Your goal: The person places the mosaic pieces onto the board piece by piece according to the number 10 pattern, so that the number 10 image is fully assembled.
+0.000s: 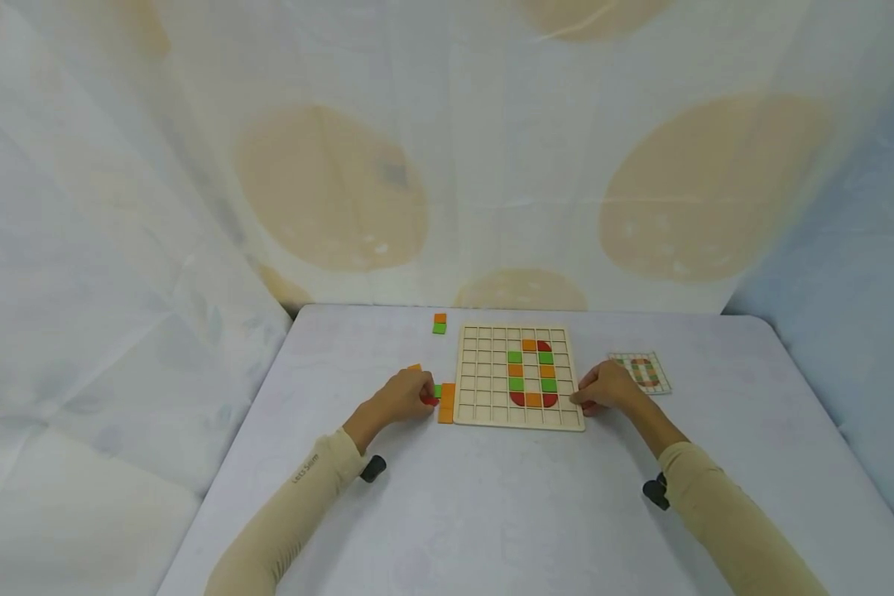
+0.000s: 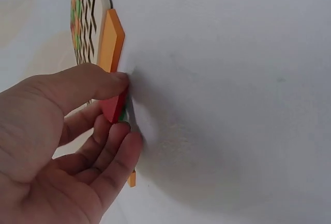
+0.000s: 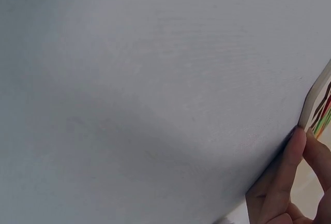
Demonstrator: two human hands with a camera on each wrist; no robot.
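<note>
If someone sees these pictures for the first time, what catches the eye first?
The wooden grid board at the table's middle, with an oval ring of orange, green and red tiles. The left hand pinches a red piece beside its left edge; the right hand touches its right corner.

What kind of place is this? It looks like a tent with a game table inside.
Probably a small screened-off tabletop booth for recording, not a living space. A pale table is enclosed by draped spotted fabric, and a person works coloured tiles into a wooden grid board beside a pattern card.
</note>
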